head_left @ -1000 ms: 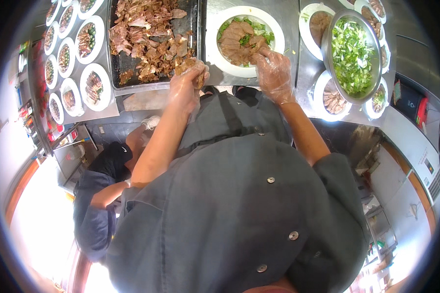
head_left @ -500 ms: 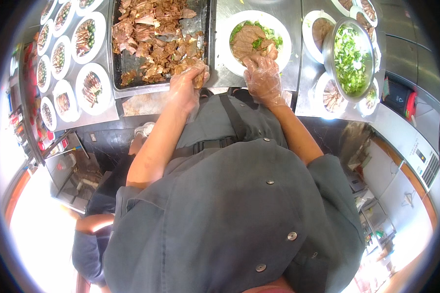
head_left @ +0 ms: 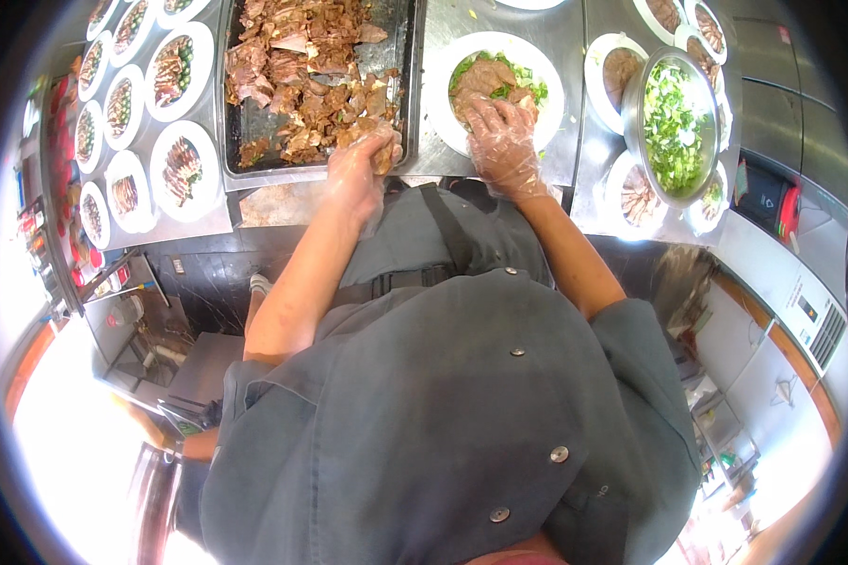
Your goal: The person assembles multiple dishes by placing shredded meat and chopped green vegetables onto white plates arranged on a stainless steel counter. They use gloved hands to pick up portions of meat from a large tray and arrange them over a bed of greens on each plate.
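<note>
My left hand (head_left: 358, 168), in a clear plastic glove, is closed round a piece of brown cooked meat (head_left: 383, 160) by the front right corner of a black tray (head_left: 386, 58). Sliced brown meat (head_left: 297, 56) is heaped in that tray. To the right, a round white plate (head_left: 440, 121) holds chopped greens (head_left: 526, 85) with meat slices (head_left: 483, 79) on top. My right hand (head_left: 504, 146), also gloved, reaches over the plate's near rim. Its fingers are stretched out over the meat slices and touch them, and their tips partly cover them.
A steel bowl of chopped greens (head_left: 674, 122) stands on the right among white plates of sliced meat (head_left: 617, 80). Several filled plates (head_left: 181, 169) crowd the left of the steel table (head_left: 565, 155). Another person's arm (head_left: 198, 445) shows at lower left.
My right hand has moved slightly up and left over the plate, its fingers now spread across the meat. The left hand stays put. The person behind at lower left has shifted.
</note>
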The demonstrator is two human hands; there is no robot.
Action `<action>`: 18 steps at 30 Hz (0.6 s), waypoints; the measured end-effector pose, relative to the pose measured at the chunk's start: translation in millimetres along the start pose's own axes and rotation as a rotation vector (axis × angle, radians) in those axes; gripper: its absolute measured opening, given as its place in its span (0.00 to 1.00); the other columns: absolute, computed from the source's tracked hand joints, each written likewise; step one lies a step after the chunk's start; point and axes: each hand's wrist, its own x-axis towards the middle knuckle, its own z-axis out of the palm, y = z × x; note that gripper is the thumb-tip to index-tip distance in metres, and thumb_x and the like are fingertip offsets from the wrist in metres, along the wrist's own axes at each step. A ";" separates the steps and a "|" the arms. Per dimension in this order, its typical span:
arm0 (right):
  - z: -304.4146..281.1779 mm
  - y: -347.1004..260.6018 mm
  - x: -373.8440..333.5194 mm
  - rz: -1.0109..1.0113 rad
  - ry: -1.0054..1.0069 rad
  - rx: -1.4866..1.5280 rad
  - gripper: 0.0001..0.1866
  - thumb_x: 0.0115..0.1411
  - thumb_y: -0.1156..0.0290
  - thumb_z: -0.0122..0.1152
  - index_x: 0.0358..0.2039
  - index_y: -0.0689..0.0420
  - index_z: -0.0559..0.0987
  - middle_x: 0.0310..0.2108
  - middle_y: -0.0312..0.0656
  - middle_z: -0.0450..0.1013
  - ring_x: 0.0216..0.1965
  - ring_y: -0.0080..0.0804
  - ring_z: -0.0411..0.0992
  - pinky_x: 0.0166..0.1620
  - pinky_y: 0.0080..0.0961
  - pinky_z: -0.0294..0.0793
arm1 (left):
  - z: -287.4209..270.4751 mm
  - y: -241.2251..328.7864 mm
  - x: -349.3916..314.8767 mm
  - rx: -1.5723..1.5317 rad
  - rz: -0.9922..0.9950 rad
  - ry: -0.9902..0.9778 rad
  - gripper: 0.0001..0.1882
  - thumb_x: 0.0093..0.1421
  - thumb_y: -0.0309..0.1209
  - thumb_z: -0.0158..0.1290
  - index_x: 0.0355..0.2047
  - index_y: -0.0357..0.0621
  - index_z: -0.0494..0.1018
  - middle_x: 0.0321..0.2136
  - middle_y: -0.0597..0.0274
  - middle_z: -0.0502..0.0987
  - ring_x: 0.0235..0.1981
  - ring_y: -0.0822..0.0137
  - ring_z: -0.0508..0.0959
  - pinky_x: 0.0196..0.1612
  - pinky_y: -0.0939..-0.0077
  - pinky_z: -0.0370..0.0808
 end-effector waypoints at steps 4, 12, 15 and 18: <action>-5.9 3.1 10.6 -0.012 -0.007 0.017 0.21 0.62 0.65 0.66 0.56 0.53 0.84 0.63 0.40 0.76 0.60 0.48 0.71 0.64 0.54 0.66 | -0.7 0.2 -0.6 0.015 -0.002 0.002 0.12 0.70 0.21 0.58 0.52 0.32 0.78 0.45 0.55 0.83 0.44 0.64 0.84 0.47 0.72 0.87; -2.8 17.7 24.7 0.065 0.018 -0.018 0.21 0.64 0.63 0.64 0.57 0.51 0.85 0.65 0.44 0.74 0.65 0.53 0.68 0.65 0.59 0.63 | 8.9 2.8 -10.1 -0.104 0.027 -0.077 0.13 0.73 0.28 0.54 0.54 0.33 0.75 0.47 0.51 0.82 0.46 0.59 0.84 0.47 0.65 0.86; -2.5 19.8 24.9 0.069 -0.001 -0.014 0.21 0.65 0.62 0.64 0.57 0.50 0.84 0.65 0.44 0.74 0.65 0.53 0.68 0.66 0.59 0.62 | 7.7 4.0 -10.6 -0.292 0.020 -0.186 0.16 0.74 0.30 0.50 0.58 0.34 0.72 0.50 0.47 0.81 0.48 0.55 0.84 0.47 0.60 0.85; -3.6 21.4 25.9 0.065 -0.020 -0.010 0.22 0.65 0.62 0.64 0.58 0.50 0.84 0.65 0.45 0.73 0.65 0.54 0.68 0.67 0.59 0.62 | 15.4 6.7 -19.0 -0.309 0.014 -0.209 0.18 0.75 0.31 0.48 0.61 0.35 0.70 0.54 0.47 0.80 0.54 0.51 0.83 0.54 0.54 0.85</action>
